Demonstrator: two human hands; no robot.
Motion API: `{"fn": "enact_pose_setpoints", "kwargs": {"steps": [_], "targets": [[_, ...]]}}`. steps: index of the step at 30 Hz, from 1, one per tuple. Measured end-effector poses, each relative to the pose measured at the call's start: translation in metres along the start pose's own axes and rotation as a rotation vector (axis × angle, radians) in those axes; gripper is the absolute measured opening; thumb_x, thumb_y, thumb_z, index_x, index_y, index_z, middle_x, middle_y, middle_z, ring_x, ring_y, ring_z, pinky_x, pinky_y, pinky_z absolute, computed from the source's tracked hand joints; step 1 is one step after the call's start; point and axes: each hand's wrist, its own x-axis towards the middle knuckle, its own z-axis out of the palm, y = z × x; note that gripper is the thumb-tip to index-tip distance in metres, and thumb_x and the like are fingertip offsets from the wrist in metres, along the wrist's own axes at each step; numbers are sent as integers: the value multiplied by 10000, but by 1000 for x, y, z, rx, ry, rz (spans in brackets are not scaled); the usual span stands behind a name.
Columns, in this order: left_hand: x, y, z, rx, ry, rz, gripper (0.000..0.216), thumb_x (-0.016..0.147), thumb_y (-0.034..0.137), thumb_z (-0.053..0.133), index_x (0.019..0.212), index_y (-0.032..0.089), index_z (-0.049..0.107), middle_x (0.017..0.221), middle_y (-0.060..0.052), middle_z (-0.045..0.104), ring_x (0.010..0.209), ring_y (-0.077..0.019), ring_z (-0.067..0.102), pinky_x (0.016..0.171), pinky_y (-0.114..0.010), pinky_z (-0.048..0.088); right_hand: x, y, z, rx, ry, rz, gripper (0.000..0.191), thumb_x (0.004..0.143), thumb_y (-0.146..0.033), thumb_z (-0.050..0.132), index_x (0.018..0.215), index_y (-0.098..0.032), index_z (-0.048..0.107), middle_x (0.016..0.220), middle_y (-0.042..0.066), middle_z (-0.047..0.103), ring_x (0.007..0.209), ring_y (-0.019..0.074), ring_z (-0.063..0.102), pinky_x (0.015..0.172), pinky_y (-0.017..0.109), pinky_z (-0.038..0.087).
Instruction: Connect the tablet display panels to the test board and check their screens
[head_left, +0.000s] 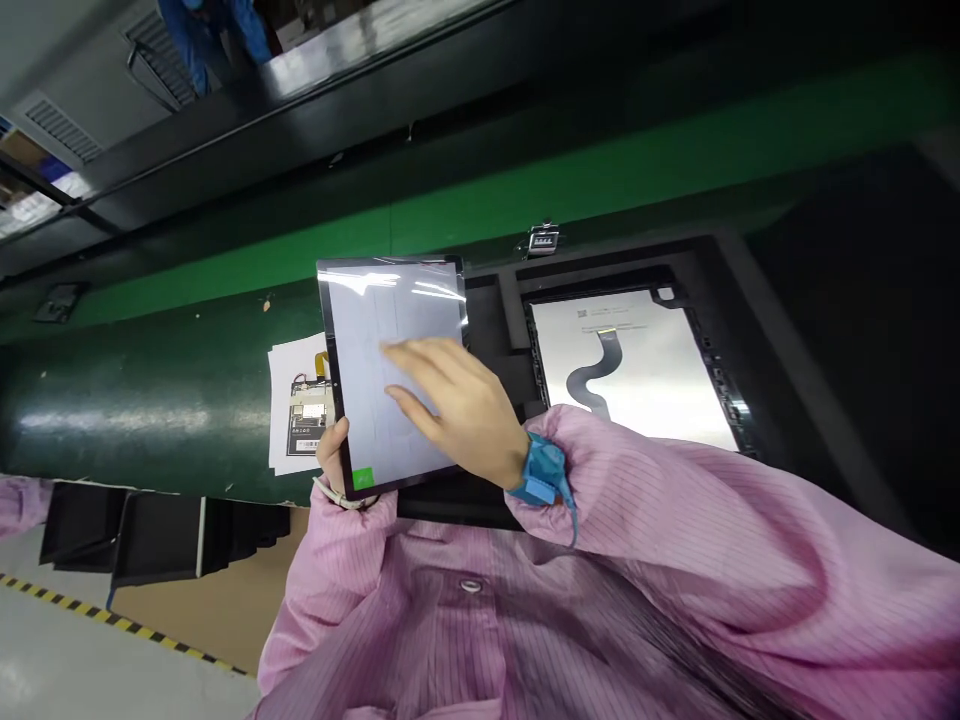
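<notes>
My left hand [332,452] grips the lower left edge of a flat tablet screen panel [375,330], thumb on its face beside a small green sticker [363,478]. The panel is tilted up over the bench and reflects the ceiling lights. My right hand [457,405] lies on the panel's glass with the fingers stretched out flat, holding nothing. A blue wrist strap [541,470] with a coiled cord circles my right wrist. Both arms are in pink striped sleeves.
A black fixture tray [757,300] on the right holds an open tablet back with a white sheet and a grey flex cable [600,365]. A small circuit board [309,415] lies on white paper left of the panel. Behind runs a green conveyor belt [525,200].
</notes>
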Motion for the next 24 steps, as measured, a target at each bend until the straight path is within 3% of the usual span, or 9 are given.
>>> {"fn": "enact_pose_setpoints", "kwargs": {"steps": [4, 7, 9, 12, 14, 17, 20, 22, 24], "targets": [[2, 10, -1, -252, 135, -77, 718, 880, 723, 386, 1329, 245, 678, 1150, -124, 773, 1256, -378, 679, 954, -537, 622, -3, 17, 4, 34, 16, 283, 566, 1033, -385, 439, 1532, -118, 455, 1564, 217, 462, 1480, 356, 396, 1215, 635, 377], [1, 20, -7, -352, 178, -142, 570, 829, 596, 537, 1250, 257, 717, 1092, -86, 793, 1240, -382, 690, 976, -537, 626, -1, 26, 3, 33, -37, 357, 657, 1030, -542, 404, 1554, -146, 422, 1700, 214, 230, 1581, 406, 192, 1249, 707, 242], [1, 31, -12, -365, 117, -153, 507, 804, 520, 612, 1233, 273, 724, 1091, -62, 797, 1264, -389, 678, 1021, -545, 609, 8, 31, -2, 69, -3, 356, 704, 1032, -594, 369, 1598, -178, 345, 1729, 187, 170, 1606, 382, 154, 1272, 694, 184], [2, 53, -13, -355, -37, -154, 495, 796, 397, 689, 1284, 314, 704, 1273, -19, 754, 1388, -381, 592, 1135, -539, 538, 37, 42, -9, 247, -51, 373, 808, 988, -672, 435, 1628, -210, 262, 1732, 151, 217, 1623, 329, 154, 1305, 625, 164], [4, 67, -5, -306, -114, -124, 535, 784, 320, 727, 1318, 320, 694, 1426, 12, 675, 1496, -353, 480, 1237, -499, 438, 60, 52, -9, 430, -144, 454, 872, 953, -678, 514, 1620, -180, 252, 1709, 168, 282, 1614, 307, 213, 1305, 553, 226], [7, 80, 15, -231, -206, -47, 570, 791, 251, 752, 1352, 327, 684, 1562, 64, 559, 1591, -287, 326, 1320, -431, 294, 85, 66, -3, 639, -203, 546, 705, 953, -623, 550, 1482, -171, 433, 1542, 160, 525, 1458, 274, 486, 1233, 468, 377], [2, 83, 24, -243, -262, -18, 499, 895, 323, 718, 1390, 359, 661, 1596, 74, 524, 1571, -252, 371, 1306, -417, 309, 91, 73, 4, 687, -189, 544, 492, 889, -505, 672, 1252, -188, 572, 1273, 96, 678, 1204, 240, 641, 1137, 444, 466], [-5, 79, 13, -199, -214, 67, 399, 975, 407, 642, 1365, 334, 681, 1534, 8, 594, 1471, -267, 512, 1253, -436, 388, 88, 76, 5, 716, -176, 549, 440, 856, -455, 709, 1191, -198, 584, 1178, 67, 686, 1126, 220, 648, 1097, 432, 488], [-13, 66, -9, -5, -15, 248, 312, 1021, 421, 569, 1248, 280, 731, 1336, -62, 701, 1266, -268, 655, 1139, -444, 489, 84, 77, 5, 746, -166, 552, 410, 860, -456, 703, 1166, -210, 585, 1136, 52, 680, 1089, 208, 643, 1081, 427, 493]]}}
